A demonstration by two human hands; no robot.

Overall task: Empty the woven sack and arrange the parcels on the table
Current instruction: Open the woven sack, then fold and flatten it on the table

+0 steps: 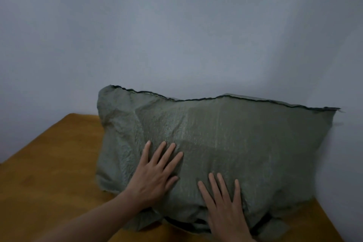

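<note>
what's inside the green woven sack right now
Its contents cannot be seen: the woven sack bulges, but its fabric covers whatever fills it, and no parcel shows. The left hand and right hand lie flat on top of it.

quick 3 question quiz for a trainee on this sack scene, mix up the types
1. True or false: the left hand and right hand lie flat, fingers straight, on the woven sack.
2. The sack rests on: A) the floor B) the wooden table C) a chair.
3. Fill in: parcels visible outside the sack: ___.
Key: 1 true; 2 B; 3 zero.
</note>
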